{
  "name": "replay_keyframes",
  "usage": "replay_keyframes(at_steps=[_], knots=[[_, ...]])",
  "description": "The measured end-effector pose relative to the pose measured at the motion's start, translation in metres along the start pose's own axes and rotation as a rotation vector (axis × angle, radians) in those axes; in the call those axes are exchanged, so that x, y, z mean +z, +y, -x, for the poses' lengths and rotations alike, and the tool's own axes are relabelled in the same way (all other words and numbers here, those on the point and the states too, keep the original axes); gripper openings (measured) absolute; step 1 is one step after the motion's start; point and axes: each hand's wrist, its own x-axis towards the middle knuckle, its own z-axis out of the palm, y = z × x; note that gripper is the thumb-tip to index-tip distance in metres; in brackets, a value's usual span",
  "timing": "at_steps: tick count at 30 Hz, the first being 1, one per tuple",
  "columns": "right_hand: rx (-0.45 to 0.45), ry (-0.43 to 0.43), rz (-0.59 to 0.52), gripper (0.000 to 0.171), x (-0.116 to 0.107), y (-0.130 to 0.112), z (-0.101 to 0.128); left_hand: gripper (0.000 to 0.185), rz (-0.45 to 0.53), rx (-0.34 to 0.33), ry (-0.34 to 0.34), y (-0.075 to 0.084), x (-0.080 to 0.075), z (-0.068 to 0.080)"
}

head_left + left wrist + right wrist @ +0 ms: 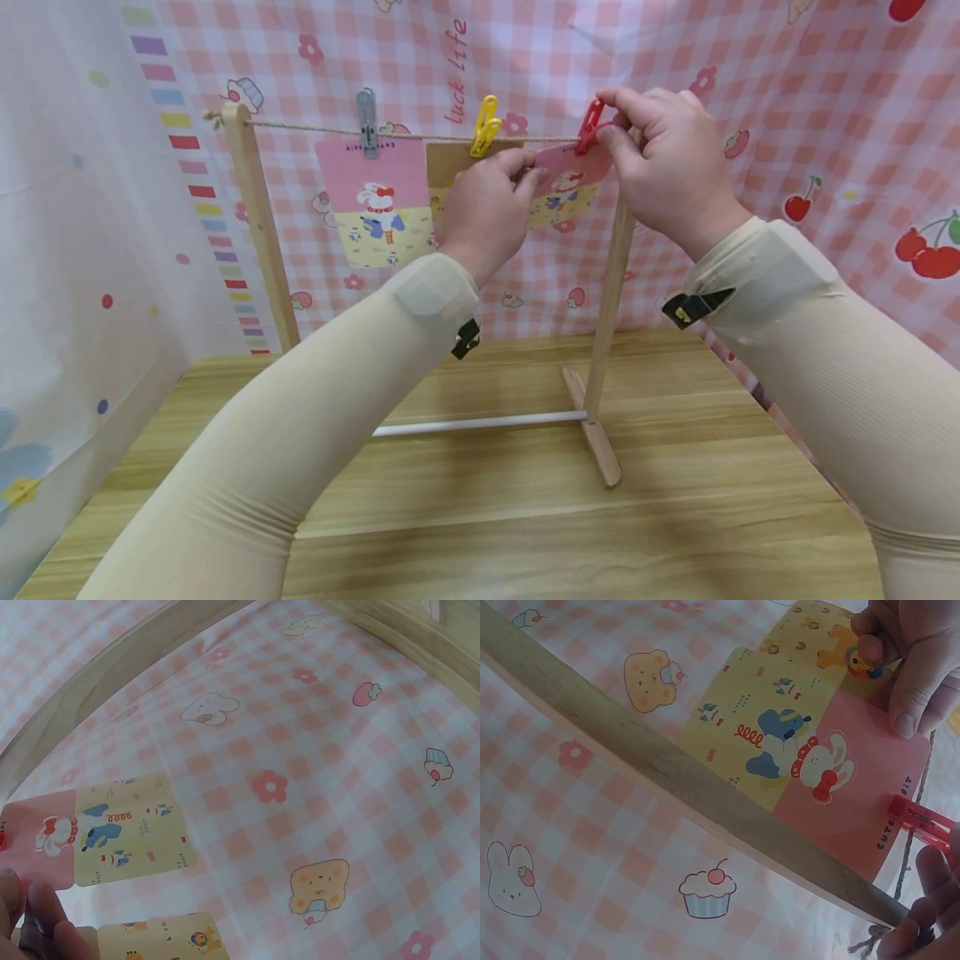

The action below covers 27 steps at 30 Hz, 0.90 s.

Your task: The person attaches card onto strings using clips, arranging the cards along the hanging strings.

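At the right end of a twine line, a pink and yellow rabbit card [570, 185] hangs with a red clothespin [915, 816] over its top edge. My right hand [671, 162] pinches the handles of that red clothespin. By its upper left corner the same card is pinched between thumb and fingers of my left hand [491, 208]. Behind the left hand hangs a brown and yellow card [450, 162] under a yellow clothespin [486, 127], partly hidden. Farther left, a grey clothespin [367, 123] holds another rabbit card [378, 200] on the line.
The twine [300, 127] runs between two wooden posts, left [258, 217] and right [611, 292]. A white rod [480, 424] joins the posts low down, above the wood-grain table [450, 517]. A pink checked cloth [817, 108] hangs close behind.
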Motion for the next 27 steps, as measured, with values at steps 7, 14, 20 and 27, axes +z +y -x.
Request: replay_keyframes(at_steps=[7, 14, 20, 27], knots=[[0.002, -0.008, 0.005, 0.035, -0.0010, -0.0002, 0.0000, 0.036, -0.007, 0.002, 0.004, -0.0002, -0.0004, 0.0009], [0.030, -0.030, 0.017, 0.037, -0.0028, -0.0008, 0.0005, 0.038, -0.011, 0.001, 0.006, 0.0006, -0.0008, 0.0014], [0.041, -0.038, 0.018, 0.038, -0.0034, -0.0015, -0.0002, 0.038, 0.001, -0.009, -0.003, 0.0011, -0.0012, 0.0018], [0.065, -0.050, 0.024, 0.040, -0.0042, -0.0034, 0.0000, 0.038, 0.021, -0.014, -0.003, 0.0016, -0.0017, 0.0031]])
